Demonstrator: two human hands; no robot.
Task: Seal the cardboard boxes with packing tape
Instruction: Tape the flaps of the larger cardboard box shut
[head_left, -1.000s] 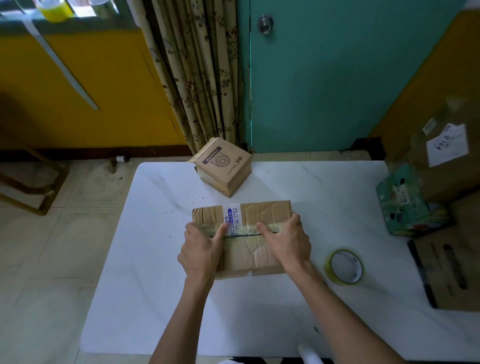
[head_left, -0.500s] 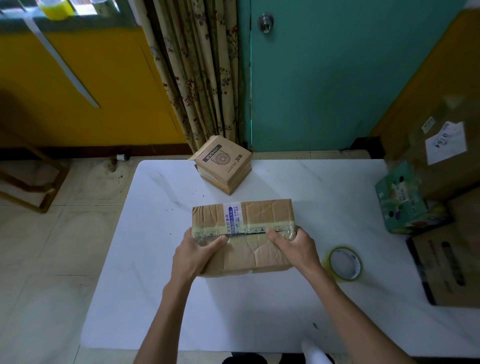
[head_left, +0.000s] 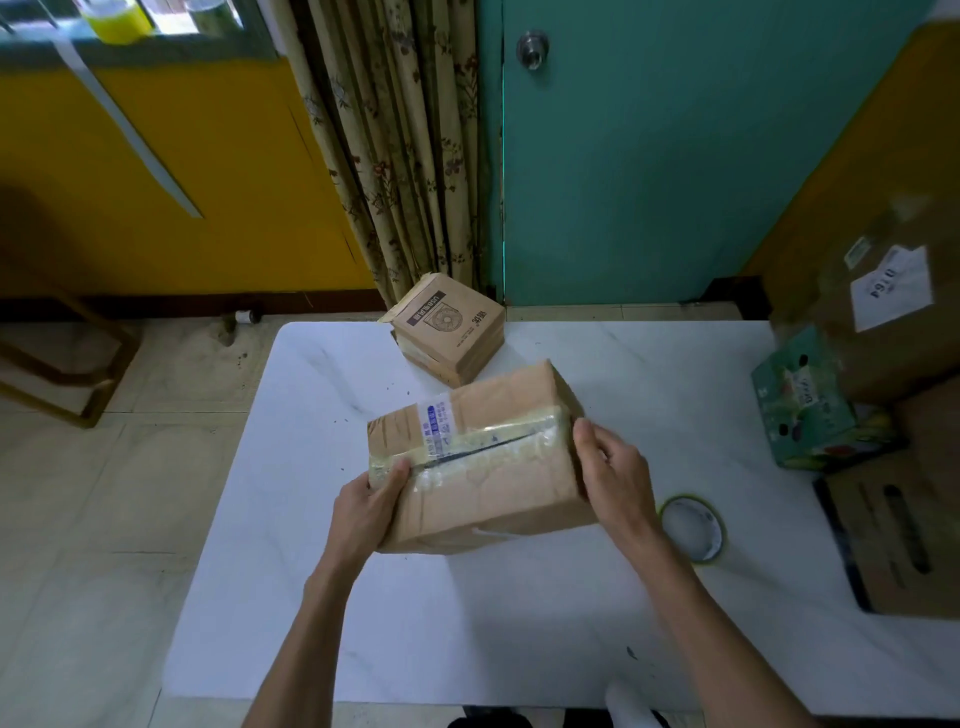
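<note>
A brown cardboard box (head_left: 488, 493) with clear tape along its top seam sits in the middle of the white table (head_left: 322, 597), turned askew with its right end farther away. My left hand (head_left: 366, 506) grips its near left corner, thumb on the taped top. My right hand (head_left: 613, 467) holds the right end, fingers curled over the edge. A roll of yellowish packing tape (head_left: 693, 527) lies flat on the table just right of my right wrist.
A smaller printed cardboard box (head_left: 449, 325) stands at the table's far edge. At the right are a green carton (head_left: 810, 410), a large brown box with a white label (head_left: 883, 312) and a flattened carton (head_left: 904, 540). A curtain and teal door lie behind.
Both hands slid from the taped seam to the box's ends and have turned the box anticlockwise, its right end swinging away from me.
</note>
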